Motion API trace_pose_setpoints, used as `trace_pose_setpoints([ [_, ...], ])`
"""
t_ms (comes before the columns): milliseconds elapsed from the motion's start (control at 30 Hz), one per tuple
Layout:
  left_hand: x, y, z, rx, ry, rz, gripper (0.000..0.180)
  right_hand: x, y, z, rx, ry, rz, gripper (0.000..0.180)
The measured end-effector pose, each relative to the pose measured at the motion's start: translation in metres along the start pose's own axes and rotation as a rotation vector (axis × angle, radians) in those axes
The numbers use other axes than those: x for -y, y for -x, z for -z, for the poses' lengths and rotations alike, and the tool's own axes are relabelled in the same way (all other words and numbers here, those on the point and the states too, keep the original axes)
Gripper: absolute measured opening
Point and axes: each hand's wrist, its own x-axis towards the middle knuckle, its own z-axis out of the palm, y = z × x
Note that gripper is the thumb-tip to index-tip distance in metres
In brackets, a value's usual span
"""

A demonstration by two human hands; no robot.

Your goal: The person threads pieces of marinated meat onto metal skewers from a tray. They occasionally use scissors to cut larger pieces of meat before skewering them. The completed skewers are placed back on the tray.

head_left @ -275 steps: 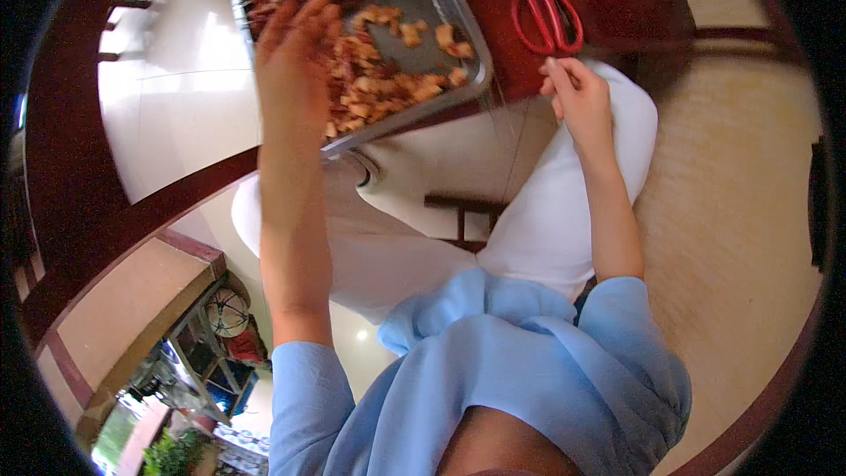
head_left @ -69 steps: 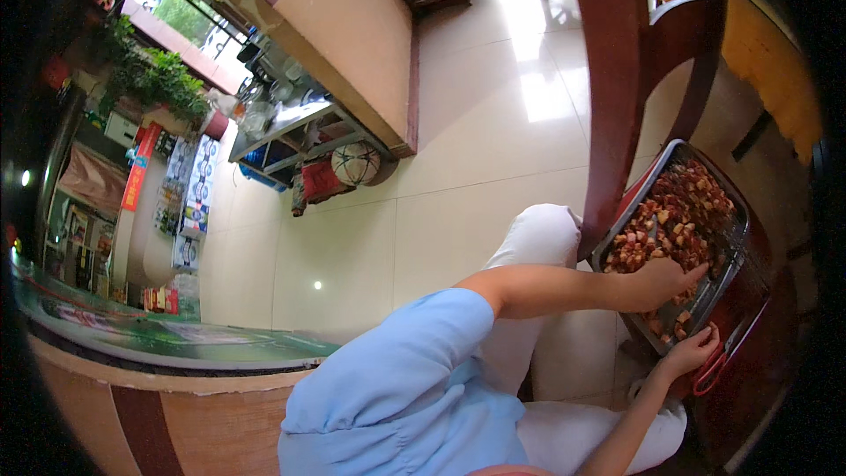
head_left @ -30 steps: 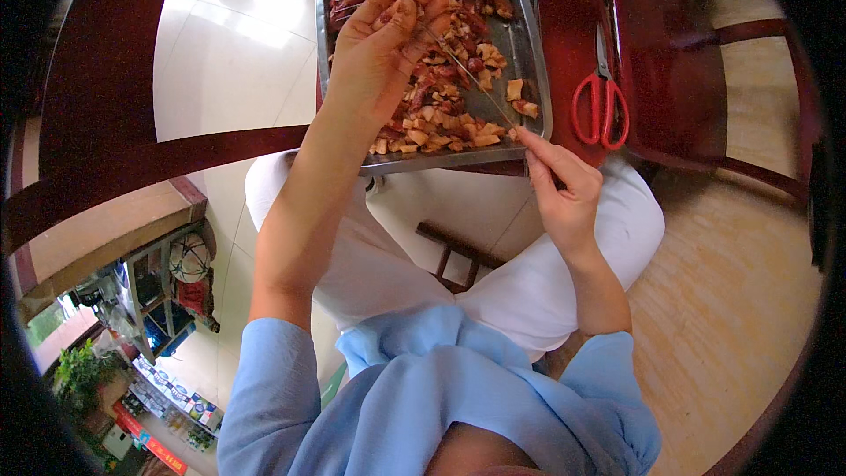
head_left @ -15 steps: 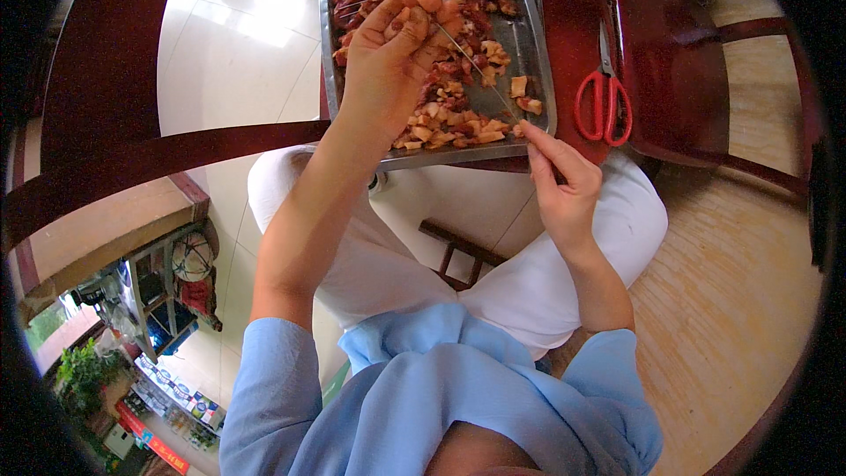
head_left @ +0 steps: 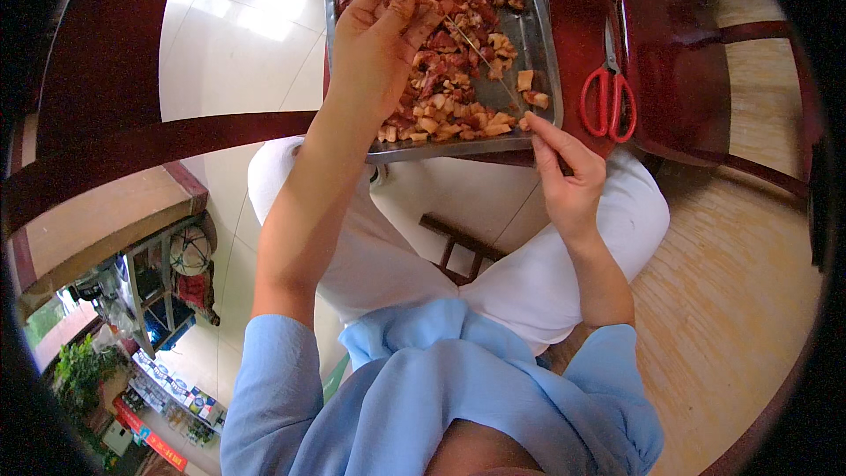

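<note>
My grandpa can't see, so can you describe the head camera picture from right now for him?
A person's left hand holds a thin skewer slantwise over a metal tray of small meat pieces, with the right hand at its lower end. Red-handled scissors lie right of the tray.

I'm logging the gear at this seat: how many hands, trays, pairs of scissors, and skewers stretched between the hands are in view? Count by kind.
Hands: 2, the left hand and the right hand
Metal tray: 1
Red-handled scissors: 1
Skewer between the hands: 1
Total: 5
</note>
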Motion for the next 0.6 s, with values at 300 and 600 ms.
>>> trace_pose_setpoints([
  [300,-0.0025,0.0018,-0.0027,0.003,-0.091,0.013,0.036,0.0025,-0.0008,0.0010,0.009,0.025,0.027,0.025],
  [600,0.0004,0.0020,-0.0031,-0.030,-0.089,-0.005,0.034,0.0044,-0.0002,0.0028,0.002,0.004,-0.046,0.024],
])
